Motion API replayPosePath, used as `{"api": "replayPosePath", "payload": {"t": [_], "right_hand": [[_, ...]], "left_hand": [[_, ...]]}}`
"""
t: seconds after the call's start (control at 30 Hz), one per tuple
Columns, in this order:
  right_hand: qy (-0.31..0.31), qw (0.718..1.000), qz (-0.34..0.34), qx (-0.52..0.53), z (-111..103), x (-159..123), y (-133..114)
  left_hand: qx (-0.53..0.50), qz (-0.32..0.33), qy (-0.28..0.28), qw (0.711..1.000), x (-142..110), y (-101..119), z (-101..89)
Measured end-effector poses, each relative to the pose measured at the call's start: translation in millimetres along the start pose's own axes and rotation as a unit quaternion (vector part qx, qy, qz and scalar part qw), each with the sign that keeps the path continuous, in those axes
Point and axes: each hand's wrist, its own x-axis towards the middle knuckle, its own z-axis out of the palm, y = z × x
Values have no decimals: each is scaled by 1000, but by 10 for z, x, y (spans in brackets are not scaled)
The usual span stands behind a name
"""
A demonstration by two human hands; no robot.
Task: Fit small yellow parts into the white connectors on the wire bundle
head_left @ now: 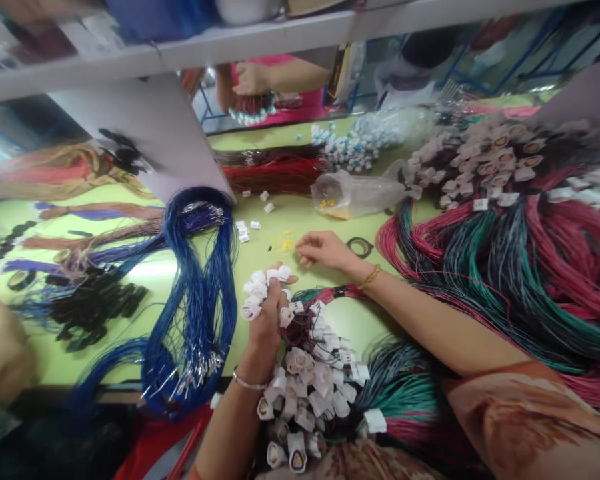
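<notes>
My left hand (267, 320) is closed around several white plastic connectors (256, 285), which stick out between the fingers and thumb. Dark red and black wires (300, 328) run from beside that hand. My right hand (321, 251) hovers over the table with thumb and fingertips pinched together; whatever may be between them is too small to make out. Small yellow pieces (288, 245) lie scattered just left of its fingertips. Under my left forearm, a large bundle of white connectors (305, 380) on wires rests in front of me.
Blue wire bundles (185, 293) with bare metal ends lie left, beside black connectors (100, 303). A tape roll (360, 247) and a plastic bag (355, 193) are near my right hand. Red, green and black wires (480, 253) fill the right. A person's hand (253, 79) works across the table.
</notes>
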Motion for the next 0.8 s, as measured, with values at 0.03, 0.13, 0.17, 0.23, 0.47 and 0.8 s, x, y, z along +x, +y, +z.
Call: {"api": "replayPosePath", "payload": {"t": [0.03,0.13,0.17,0.23,0.47,0.8], "right_hand": [[-10,998,0,57,17,-66,-16],[-33,986,4,162,79,-252,-57],[-39,983,4,177,100,-309,-70],[-49,981,-5,187,143,-410,-97],[-48,990,-90,94,274,-640,-179],[50,962,-239,-120,372,-737,-138]], "left_hand": [[-1,3,4,1000,5,-11,-7],[-2,10,1,1000,10,-30,-21],[-4,15,-3,1000,7,-29,-23],[-9,29,-8,1000,-2,-20,-21],[-31,30,4,999,5,-16,-21],[-24,54,5,998,-1,8,43]]}}
